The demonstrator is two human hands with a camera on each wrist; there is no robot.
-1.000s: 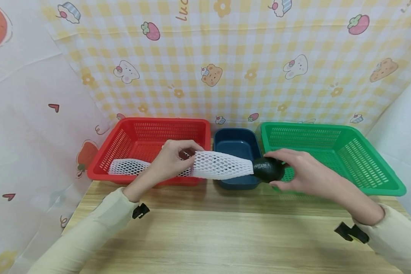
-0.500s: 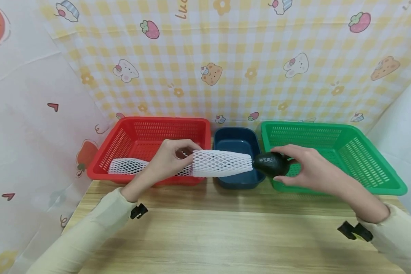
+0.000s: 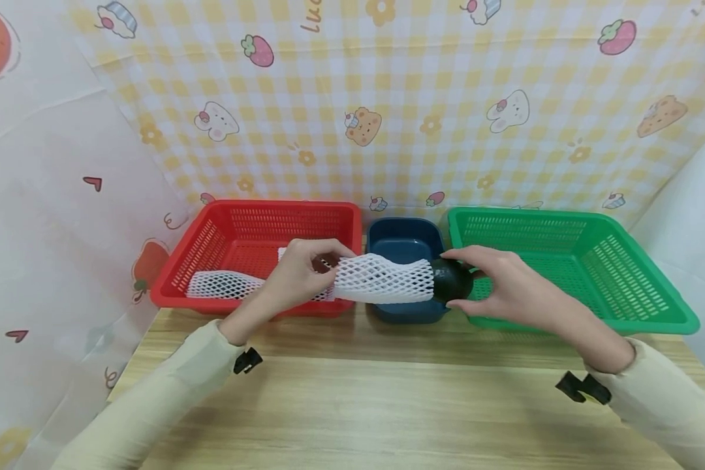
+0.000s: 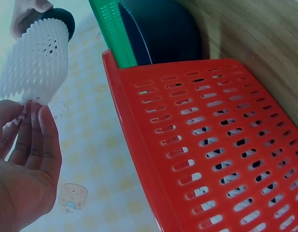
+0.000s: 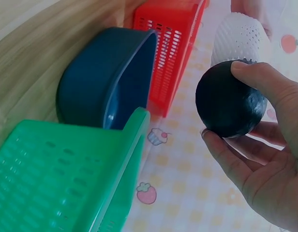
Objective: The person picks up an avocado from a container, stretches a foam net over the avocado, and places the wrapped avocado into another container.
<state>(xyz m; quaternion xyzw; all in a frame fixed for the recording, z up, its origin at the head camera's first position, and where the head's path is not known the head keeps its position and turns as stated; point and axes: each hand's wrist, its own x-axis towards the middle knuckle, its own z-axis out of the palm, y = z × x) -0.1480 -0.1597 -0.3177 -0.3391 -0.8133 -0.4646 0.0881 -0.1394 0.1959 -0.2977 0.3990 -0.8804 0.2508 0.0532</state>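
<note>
In the head view, my right hand (image 3: pixel 496 284) grips a dark avocado (image 3: pixel 452 281) by its rounded end. The avocado's other end is inside the mouth of a white foam net sleeve (image 3: pixel 384 281). My left hand (image 3: pixel 305 271) pinches the sleeve's far end between thumb and fingers. Both hands hold the sleeve level above the dark blue bin. In the left wrist view, the thumb and fingertips grasp the net's edge (image 4: pixel 35 72). From the right wrist, the avocado (image 5: pixel 231 99) shows between thumb and fingers, its front part hidden by the net.
A red basket (image 3: pixel 288 212) stands at left, with another white foam net (image 3: pixel 220 285) inside and more white netting partly behind my left hand. A dark blue bin (image 3: pixel 408 316) sits in the middle. At right is a green basket (image 3: pixel 529 219). All stand on a wooden table (image 3: pixel 364 405).
The avocado first drew rightward, away from the sleeve, then moved back left, and now sits deeper in the net's mouth. The sleeve has bunched slightly; my left hand barely shifted.
</note>
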